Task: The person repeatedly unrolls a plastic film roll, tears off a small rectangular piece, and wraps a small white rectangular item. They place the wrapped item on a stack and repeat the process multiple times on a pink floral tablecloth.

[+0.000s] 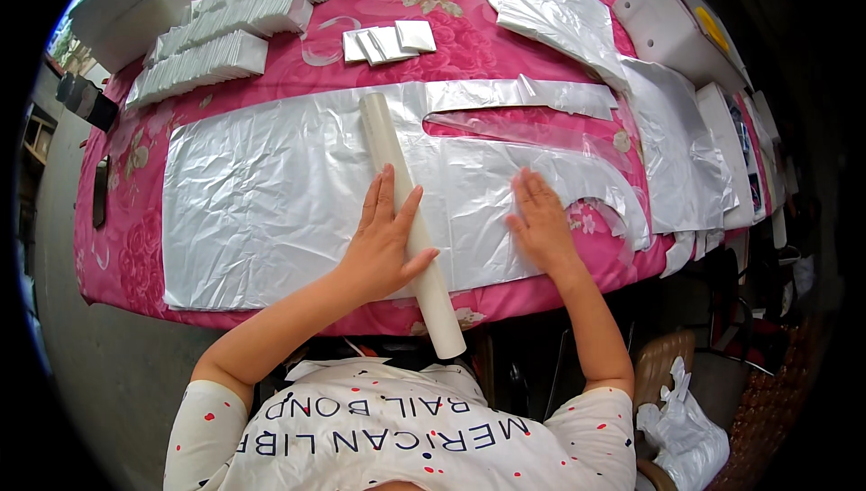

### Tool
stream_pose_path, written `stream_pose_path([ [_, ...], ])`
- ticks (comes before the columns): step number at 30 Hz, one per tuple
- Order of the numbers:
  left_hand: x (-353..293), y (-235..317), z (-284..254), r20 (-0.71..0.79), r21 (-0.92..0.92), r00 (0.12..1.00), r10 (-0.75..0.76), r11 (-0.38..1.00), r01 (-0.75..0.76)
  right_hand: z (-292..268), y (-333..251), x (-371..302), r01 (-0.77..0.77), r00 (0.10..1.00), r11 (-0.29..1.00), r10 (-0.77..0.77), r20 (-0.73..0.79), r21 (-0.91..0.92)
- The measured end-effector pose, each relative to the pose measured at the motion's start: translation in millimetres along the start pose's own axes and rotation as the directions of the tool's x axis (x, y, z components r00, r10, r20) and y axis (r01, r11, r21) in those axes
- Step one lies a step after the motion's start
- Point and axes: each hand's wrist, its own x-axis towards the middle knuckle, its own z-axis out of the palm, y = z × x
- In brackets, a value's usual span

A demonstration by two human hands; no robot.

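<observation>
A thin white plastic sheet [262, 193], cut like a disposable apron with a long slot and a curved cut-out at its right end, lies wrinkled across the table. Across its middle rests a long off-white tube [442, 315], slanting toward me, its near end jutting past the table edge. My left hand [383, 238] presses on the tube with fingers spread, not wrapped round it. To the right, my right hand [541, 219] lies flat on the sheet near the curved cut-out, fingers extended and slightly blurred. Nothing is gripped by either hand.
Rows of folded white packets [203, 63] stand at the back left, beside a white box [140, 4]. Several loose packets [388, 42] lie at the back middle. More plastic sheets [672, 144] drape the right side, near white foam boxes [663, 22]. A pink flowered cloth [135, 247] covers the table.
</observation>
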Motion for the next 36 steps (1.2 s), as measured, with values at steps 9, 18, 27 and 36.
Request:
stream_pose_path([
  [9, 14, 8, 6, 0.038, -0.043, 0.997, 0.072, 0.997, -0.070, -21, 160, -64, -0.502, 0.808, 0.863, 0.443, -0.388, -0.060],
  [18, 11, 16, 2, -0.128, -0.059, 0.986, 0.107, 0.991, -0.116, -62, 15, -24, -0.312, 0.795, 0.891, 0.434, -0.424, 0.329],
  [27, -14, -21, -51, 0.555, -0.738, 0.786, -0.272, 0.274, 0.617, -45, -169, -14, 0.315, 0.934, 0.612, -0.338, -0.120, 0.725],
  [36, -122, -172, -175, 0.335, -0.265, 0.611, -0.718, 0.550, 0.792, -41, -154, -57, -0.293, 0.948, 0.910, 0.236, 0.213, 0.294],
])
